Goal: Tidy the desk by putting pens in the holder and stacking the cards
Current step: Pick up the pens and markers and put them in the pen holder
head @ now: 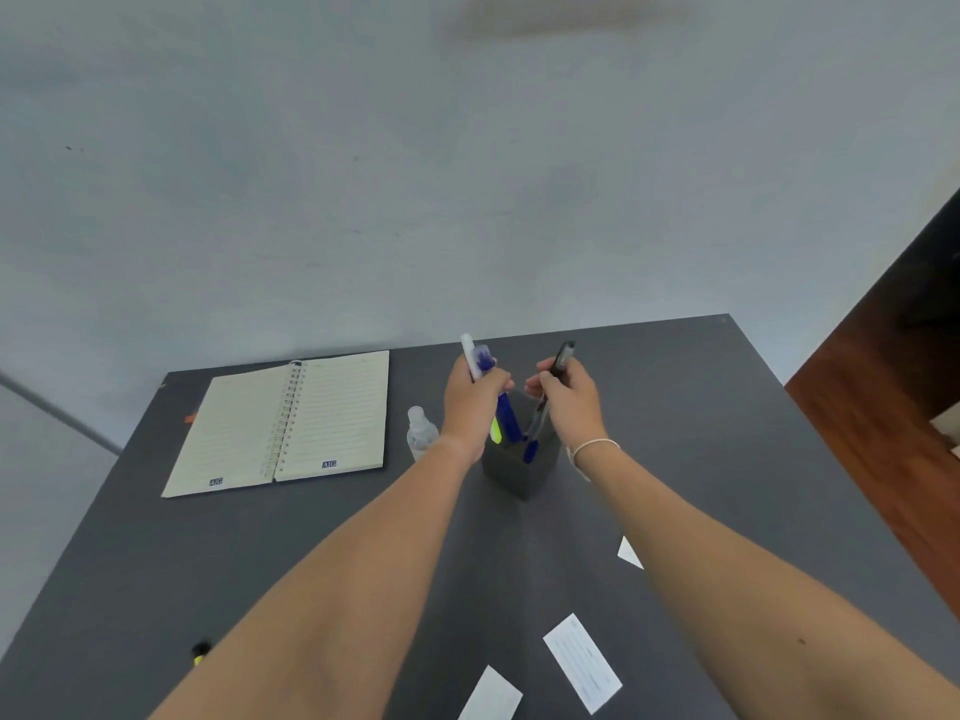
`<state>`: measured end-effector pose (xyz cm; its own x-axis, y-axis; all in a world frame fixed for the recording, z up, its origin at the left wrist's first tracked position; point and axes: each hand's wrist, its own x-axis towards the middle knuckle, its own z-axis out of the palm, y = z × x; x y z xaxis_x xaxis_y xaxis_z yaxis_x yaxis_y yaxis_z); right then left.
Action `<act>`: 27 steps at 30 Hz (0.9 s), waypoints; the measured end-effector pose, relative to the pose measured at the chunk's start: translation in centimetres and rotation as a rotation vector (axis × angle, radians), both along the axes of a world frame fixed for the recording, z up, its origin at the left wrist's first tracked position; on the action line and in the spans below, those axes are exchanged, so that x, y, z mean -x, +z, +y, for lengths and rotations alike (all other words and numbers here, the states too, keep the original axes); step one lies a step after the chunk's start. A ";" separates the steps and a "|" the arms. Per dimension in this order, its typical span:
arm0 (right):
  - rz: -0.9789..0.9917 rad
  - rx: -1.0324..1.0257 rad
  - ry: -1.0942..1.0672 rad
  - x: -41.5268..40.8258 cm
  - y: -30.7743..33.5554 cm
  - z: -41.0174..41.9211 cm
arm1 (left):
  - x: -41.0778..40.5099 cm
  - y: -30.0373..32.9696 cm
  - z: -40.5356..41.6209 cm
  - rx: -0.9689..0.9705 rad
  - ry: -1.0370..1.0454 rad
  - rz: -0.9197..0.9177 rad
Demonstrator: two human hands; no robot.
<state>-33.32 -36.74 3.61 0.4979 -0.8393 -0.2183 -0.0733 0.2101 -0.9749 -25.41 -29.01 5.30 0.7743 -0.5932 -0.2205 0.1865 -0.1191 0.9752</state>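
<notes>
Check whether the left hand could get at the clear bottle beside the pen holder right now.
Probably not yet: the left hand is closed around pens, though the clear bottle stands right beside its wrist, unobstructed.

Pale blue-grey wall [363, 174] behind, plain and matte, with a few faint marks and a blurred brownish patch [566, 15] near the top edge. Dark grey counter [701, 407] set flush against the wall, its far right corner in view. Reddish-brown wooden floor [878, 433] to the right of the counter, with a dark surface [930, 283] above it. Light soft and even, without hard shadows.
</notes>
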 end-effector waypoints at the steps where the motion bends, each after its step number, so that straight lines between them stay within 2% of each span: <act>1: 0.001 0.007 -0.004 0.0 -0.1 0.0 | 0.1 -0.2 0.0 -0.005 0.003 -0.007; 19: 0.015 0.059 -0.052 0.8 -0.2 -0.5 | 0.2 -1.3 -0.1 -0.014 0.060 -0.041; 27: 0.012 0.092 -0.076 1.1 0.9 -0.4 | -0.4 0.1 0.4 -0.001 0.069 -0.074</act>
<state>-34.39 -37.16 4.54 0.4302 -0.8911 -0.1444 -0.0727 0.1252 -0.9895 -25.01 -28.63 5.41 0.8275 -0.5377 -0.1617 0.1215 -0.1096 0.9865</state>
